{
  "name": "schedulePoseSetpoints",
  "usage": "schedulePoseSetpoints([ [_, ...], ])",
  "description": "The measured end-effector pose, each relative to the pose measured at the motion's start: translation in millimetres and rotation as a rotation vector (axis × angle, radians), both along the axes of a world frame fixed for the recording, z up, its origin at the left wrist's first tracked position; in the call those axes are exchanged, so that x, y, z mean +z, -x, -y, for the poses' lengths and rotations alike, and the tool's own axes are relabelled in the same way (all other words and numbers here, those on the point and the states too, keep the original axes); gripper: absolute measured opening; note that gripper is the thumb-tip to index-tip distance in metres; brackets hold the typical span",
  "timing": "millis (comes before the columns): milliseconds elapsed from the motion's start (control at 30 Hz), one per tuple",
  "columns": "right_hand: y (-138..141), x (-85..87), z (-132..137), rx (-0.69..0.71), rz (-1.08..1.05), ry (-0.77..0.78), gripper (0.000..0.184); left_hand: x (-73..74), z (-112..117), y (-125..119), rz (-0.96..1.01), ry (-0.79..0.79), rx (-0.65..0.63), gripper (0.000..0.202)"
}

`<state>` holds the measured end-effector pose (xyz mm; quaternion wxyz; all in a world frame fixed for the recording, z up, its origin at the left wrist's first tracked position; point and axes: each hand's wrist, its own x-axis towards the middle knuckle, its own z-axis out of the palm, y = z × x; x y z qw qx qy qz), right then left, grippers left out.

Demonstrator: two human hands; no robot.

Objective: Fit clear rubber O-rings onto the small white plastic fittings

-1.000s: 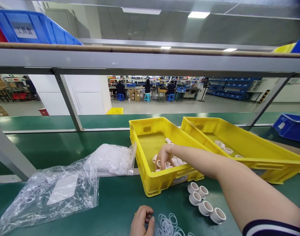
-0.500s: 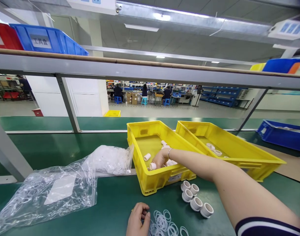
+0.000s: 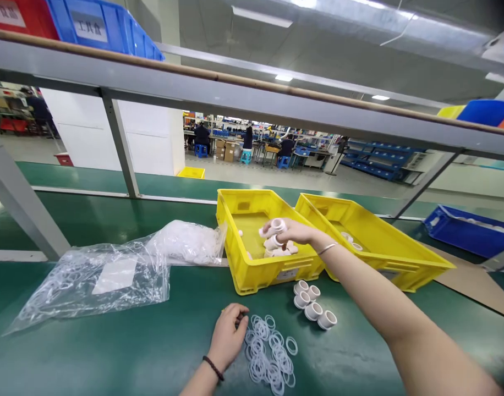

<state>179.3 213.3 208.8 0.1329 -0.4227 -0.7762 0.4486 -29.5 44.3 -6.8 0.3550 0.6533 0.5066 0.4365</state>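
My right hand is over the near part of the left yellow bin, its fingers closed around white plastic pipe fittings. More white fittings lie in the bin below, partly hidden by the hand. My left hand rests on the green table, fingers loosely curled with the thumb apart and nothing visible in them. Just right of it lies a loose pile of thin translucent rings. Several short white flanged fittings stand in a cluster between the pile and the bin.
A second yellow bin holds a few white parts at right. Clear plastic bags of rings lie at left. A blue bin stands far right by a cardboard sheet. A shelf on metal posts spans above the table.
My right hand has risen from the bottom of the left bin with white fittings in its grip. The view has shifted and tilted, showing more rings; my left hand stays beside them.
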Motion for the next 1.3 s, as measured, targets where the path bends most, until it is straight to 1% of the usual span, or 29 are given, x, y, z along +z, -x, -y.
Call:
schedulePoseSetpoints([
  [67, -7, 7.5, 33, 0.034, -0.138, -0.091, 0.043, -4.0, -1, 0, 0.062, 0.007, 0.015, 0.022],
  [133, -4, 2.9, 69, 0.167, -0.113, -0.178, 0.036, -7.6, -3, 0, 0.143, 0.028, 0.062, 0.025],
  [200, 6, -13.8, 99, 0.319, -0.014, -0.238, 0.037, -10.3, -5, 0, 0.220, 0.053, 0.113, 0.028],
  [233, 13, -25.5, 109, 0.362, 0.032, -0.266, 0.039, -11.3, -6, 1, 0.251, 0.063, 0.133, 0.029],
  [300, 23, -51.0, 118, 0.371, 0.077, -0.318, 0.040, -12.6, -7, 2, 0.297, 0.076, 0.162, 0.031],
  [333, 26, -63.0, 118, 0.348, 0.073, -0.332, 0.041, -13.0, -7, 3, 0.316, 0.078, 0.173, 0.032],
  [400, 29, -82.1, 109, 0.257, 0.022, -0.318, 0.040, -13.5, -7, 3, 0.342, 0.073, 0.188, 0.033],
  [467, 31, -94.2, 95, 0.147, -0.035, -0.265, 0.042, -14.1, -8, 4, 0.352, 0.067, 0.194, 0.033],
  [567, 41, -104.0, 74, 0.023, -0.124, -0.212, 0.044, -15.9, -8, 3, 0.313, 0.056, 0.190, 0.032],
  [667, 62, -111.5, 61, -0.071, -0.229, -0.152, 0.046, -18.5, -7, 2, 0.270, 0.042, 0.187, 0.029],
  [733, 76, -117.7, 59, -0.115, -0.261, -0.089, 0.047, -19.1, -6, 2, 0.246, 0.010, 0.210, 0.038],
  [833, 90, -131.0, 64, -0.094, -0.240, 0.026, 0.048, -15.8, -2, 4, 0.102, -0.127, 0.289, 0.063],
  [933, 96, -147.0, 78, -0.048, -0.202, 0.150, 0.049, -9.5, 0, 7, -0.070, -0.241, 0.348, 0.073],
  [1000, 98, -155.8, 86, -0.036, -0.211, 0.205, 0.049, -7.3, 0, 9, -0.116, -0.251, 0.352, 0.073],
  [1100, 100, -163.2, 93, -0.053, -0.288, 0.277, 0.055, -9.5, -3, 11, -0.120, -0.224, 0.327, 0.069],
  [1200, 99, -165.1, 96, -0.133, -0.370, 0.335, 0.064, -15.3, -7, 13, -0.105, -0.207, 0.330, 0.065],
  [1300, 95, -165.4, 98, -0.218, -0.406, 0.388, 0.059, -19.7, -10, 14, -0.100, -0.221, 0.341, 0.063],
])
